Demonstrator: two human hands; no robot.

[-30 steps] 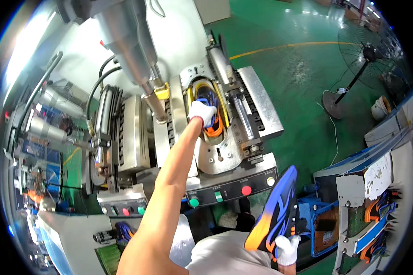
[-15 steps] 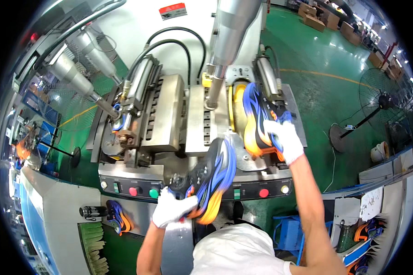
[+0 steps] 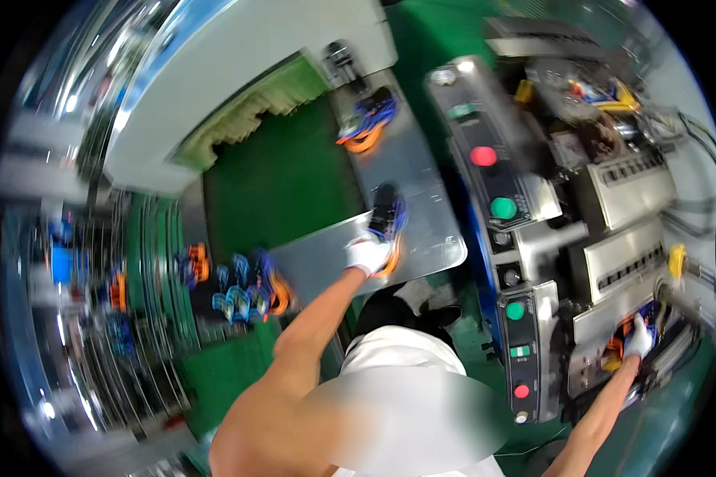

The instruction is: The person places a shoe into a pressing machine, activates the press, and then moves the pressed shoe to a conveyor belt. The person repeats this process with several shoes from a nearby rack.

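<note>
My gloved left hand is closed on the heel end of a blue, black and orange sneaker, low over or on a grey metal table; contact with the tabletop is too blurred to tell. Far to the right, my gloved right hand grips a second sneaker of the same colours at one station of the pressing machine. That hand and the machine's metal parts partly cover this shoe.
Another sneaker lies on the metal table, near a dark bottle. Several shoes stand at the table's left end. A green-fringed opening lies beyond. Button panels line the machine's front edge.
My view has swung left, so the machine now lies at the right. My left hand has carried its sneaker from the machine's front to the metal table; my right hand stays at the other sneaker.
</note>
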